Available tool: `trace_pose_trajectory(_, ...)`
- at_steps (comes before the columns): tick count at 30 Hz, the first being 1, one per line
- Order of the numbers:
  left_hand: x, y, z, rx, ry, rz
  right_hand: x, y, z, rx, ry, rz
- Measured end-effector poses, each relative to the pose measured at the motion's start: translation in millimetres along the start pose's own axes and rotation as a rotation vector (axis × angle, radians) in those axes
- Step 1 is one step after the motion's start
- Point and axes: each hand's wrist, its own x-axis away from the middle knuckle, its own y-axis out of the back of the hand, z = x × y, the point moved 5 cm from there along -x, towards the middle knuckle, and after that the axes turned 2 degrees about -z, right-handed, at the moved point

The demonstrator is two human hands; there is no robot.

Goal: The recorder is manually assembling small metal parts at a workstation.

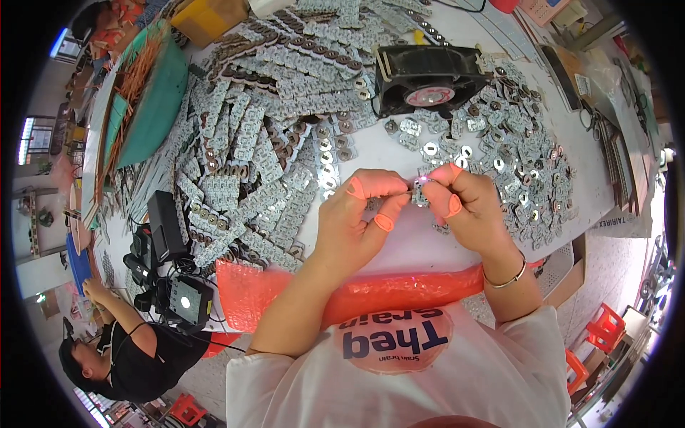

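Note:
Over the table, my two hands meet at a small silver-grey circuit board (421, 194) with a bright pinkish light at its top edge. My right hand (471, 207) pinches the board between thumb and index finger. From the other side, my left hand (357, 217) closes its thumb and index fingertips on the board's left edge; the exact contact is partly hidden. Orange finger cots cover the thumbs and index fingers of both hands. Right of them spreads a heap of loose small boards (524, 171), and to the left are piled strips of joined boards (278, 157).
A black fan (432, 78) stands beyond my hands. Far left is a green basin (153, 100) with thin brown strips. Black power adapters and cables (168, 235) lie at the left edge. Red bubble wrap (399, 289) lines the near edge. Another person (135, 342) sits at lower left.

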Motion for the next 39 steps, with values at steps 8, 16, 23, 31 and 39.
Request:
trace_pose_trajectory(8, -5, 1, -2, 0.086, 0.017, -0.103, 1, -4, 3, -0.073, 0.085, -0.106)
trace_pose_trajectory(16, -5, 4, 1, 0.044, 0.094, -0.025, -4, 1, 3, -0.068, -0.229, -0.019)
trace_pose_trajectory(23, 0, 3, 3, -0.058, 0.057, 0.082, -1, 10, 1, 0.173, -0.015, -0.054)
trace_pose_trajectory(31, -3, 4, 3, 0.143, 0.142, 0.074, 0, 11, 15, 0.207, 0.079, -0.050)
trace_pose_trajectory(39, -2, 3, 13, 0.268, 0.303, 0.130, -4, 6, 13, 0.107, 0.030, 0.004)
